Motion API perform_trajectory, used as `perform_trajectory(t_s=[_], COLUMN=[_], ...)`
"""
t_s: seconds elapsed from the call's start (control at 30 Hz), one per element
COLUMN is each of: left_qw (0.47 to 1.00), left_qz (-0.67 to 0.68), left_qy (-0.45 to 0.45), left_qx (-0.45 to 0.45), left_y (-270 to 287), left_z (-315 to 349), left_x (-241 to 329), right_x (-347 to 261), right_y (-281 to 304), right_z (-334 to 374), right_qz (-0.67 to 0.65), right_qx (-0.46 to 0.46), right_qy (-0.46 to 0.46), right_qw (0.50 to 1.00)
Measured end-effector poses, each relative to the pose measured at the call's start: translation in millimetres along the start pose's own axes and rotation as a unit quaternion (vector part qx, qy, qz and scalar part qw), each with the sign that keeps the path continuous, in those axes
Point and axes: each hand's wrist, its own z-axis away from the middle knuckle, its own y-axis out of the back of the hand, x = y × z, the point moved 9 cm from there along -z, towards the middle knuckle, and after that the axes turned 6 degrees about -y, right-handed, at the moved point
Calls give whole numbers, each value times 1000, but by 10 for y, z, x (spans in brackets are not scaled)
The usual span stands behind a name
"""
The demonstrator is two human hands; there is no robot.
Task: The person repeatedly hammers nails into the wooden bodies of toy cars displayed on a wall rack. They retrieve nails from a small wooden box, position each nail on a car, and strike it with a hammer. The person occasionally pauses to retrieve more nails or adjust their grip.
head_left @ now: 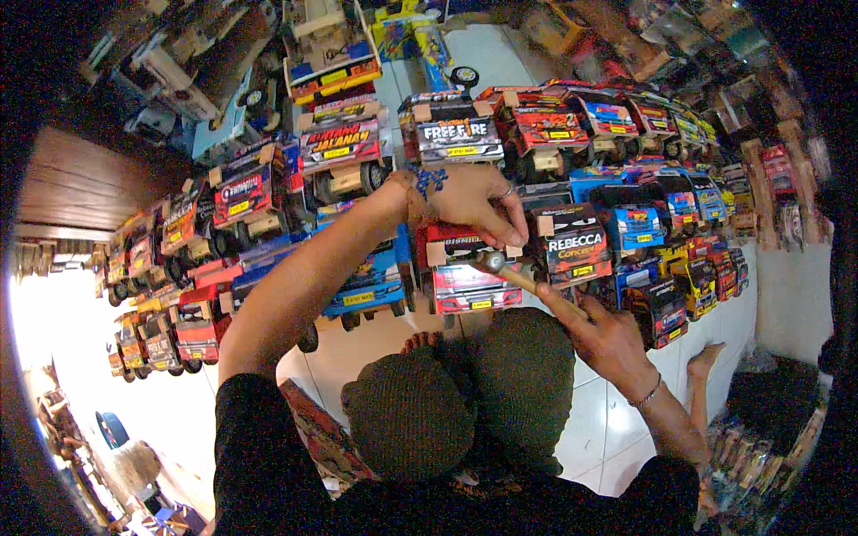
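Note:
My right hand (612, 339) is closed round the wooden handle of a hammer (523, 279). The hammer's round metal head lies over the front of a red and white toy truck (474, 290). Just above that head, my left hand (474, 201) reaches in from the left, thumb and fingertips pinched together. Whatever sits in the pinch is too small to make out. A black and orange toy truck (572, 246) stands right beside the red one. Left of it is a blue toy truck (371, 281).
Rows of colourful toy trucks surround my hands, including a black and white one (456, 134) behind my left hand. My bent knees (523, 384) are close below. A bare foot (706, 357) rests on the tiles at right. Wooden pieces (778, 447) lie at the lower right.

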Motion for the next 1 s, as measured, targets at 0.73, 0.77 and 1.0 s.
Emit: perform_trajectory(t_s=[0.73,0.77,1.0], left_qw=[930,936,745], left_qz=[-177,-140,133], left_qy=[75,62,526], left_qx=[312,316,388], left_y=[-1,-224,-2727], left_z=[1664,2049,4944], left_x=[944,1019,53], right_x=[-244,-254,-163], right_y=[810,758,527], right_z=[-82,-103,-141], right_qz=[-786,-781,-734], right_qx=[293,284,192], right_qy=[-250,-247,-304], right_qw=[484,498,576])
